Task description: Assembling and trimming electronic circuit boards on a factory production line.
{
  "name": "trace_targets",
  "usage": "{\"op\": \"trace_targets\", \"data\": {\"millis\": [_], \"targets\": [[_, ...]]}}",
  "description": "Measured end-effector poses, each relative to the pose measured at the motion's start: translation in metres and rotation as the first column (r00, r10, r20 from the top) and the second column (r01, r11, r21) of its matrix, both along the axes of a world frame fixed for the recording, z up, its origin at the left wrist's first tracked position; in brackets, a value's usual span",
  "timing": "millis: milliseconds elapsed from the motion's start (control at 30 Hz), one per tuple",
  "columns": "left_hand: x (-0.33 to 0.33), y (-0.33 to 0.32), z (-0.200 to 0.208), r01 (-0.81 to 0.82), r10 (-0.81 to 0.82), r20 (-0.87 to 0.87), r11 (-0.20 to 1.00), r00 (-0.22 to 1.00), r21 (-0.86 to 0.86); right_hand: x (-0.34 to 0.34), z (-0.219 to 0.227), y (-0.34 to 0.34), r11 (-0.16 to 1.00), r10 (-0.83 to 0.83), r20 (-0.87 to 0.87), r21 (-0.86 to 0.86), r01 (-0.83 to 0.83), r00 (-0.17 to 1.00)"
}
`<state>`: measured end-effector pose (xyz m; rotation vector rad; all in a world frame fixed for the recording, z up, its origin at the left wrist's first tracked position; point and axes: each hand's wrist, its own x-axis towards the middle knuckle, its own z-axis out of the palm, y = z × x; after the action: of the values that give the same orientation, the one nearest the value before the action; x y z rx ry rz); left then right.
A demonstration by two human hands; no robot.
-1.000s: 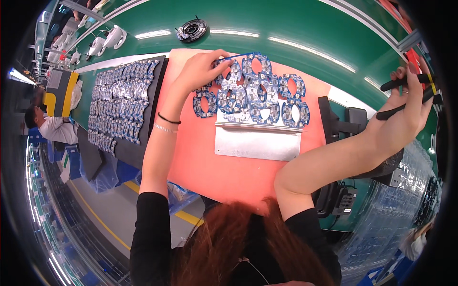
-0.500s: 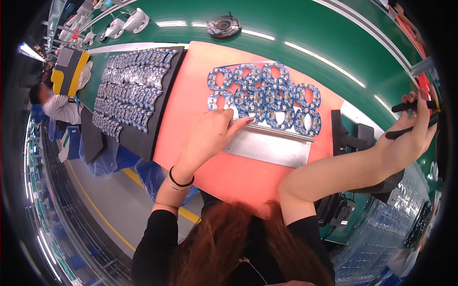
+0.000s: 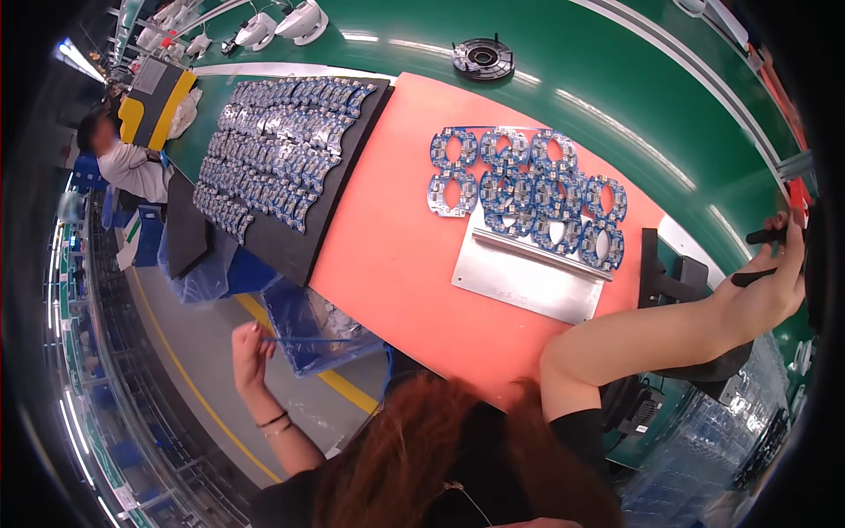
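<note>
My left hand (image 3: 250, 354) is closed on one end of a thin blue strip (image 3: 312, 341), held out over a blue bin lined with clear plastic (image 3: 304, 312). At the far right my right hand (image 3: 775, 277) is wrapped round a tool with two black handles (image 3: 764, 236); its working end is hard to make out. A panel of joined blue circuit boards (image 3: 519, 189) with oval openings lies on the orange-pink mat (image 3: 387, 229). The panel's near part rests on a silver metal plate (image 3: 528, 286) with a raised bar.
Left of the mat, rows of circuit boards (image 3: 273, 158) cover a black foam sheet (image 3: 334, 189). A round black device (image 3: 483, 59) sits on the green bench (image 3: 607, 88). Clear plastic trays (image 3: 704, 431) are stacked at lower right. Another person (image 3: 132, 172) is at far left.
My left hand has left the panel's near edge and swung left and down over the bin, the blue strip now in it. My right hand still grips the black-handled tool. The view has shifted.
</note>
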<state>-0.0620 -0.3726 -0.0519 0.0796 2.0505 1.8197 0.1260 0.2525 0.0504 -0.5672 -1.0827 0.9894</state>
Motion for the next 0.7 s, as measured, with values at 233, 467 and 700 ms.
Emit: {"op": "trace_targets", "data": {"millis": [233,467,700], "targets": [[0.015,-0.113,-0.093,-0.509,0.53,0.31,0.847,0.79,-0.15,-0.016,0.006,-0.01,0.976,0.035,0.077,0.214,-0.051,0.996],[-0.006,0.035,-0.06,-0.052,0.012,-0.064,0.729,0.998,-0.683,-0.027,0.009,-0.028,0.973,0.0,0.108,0.23,-0.025,0.994],[-0.001,0.273,-0.019,0.08,-0.27,-0.505,0.927,0.82,-0.366,-0.015,0.014,-0.018,0.982,0.076,0.012,0.171,-0.077,0.997]]}}
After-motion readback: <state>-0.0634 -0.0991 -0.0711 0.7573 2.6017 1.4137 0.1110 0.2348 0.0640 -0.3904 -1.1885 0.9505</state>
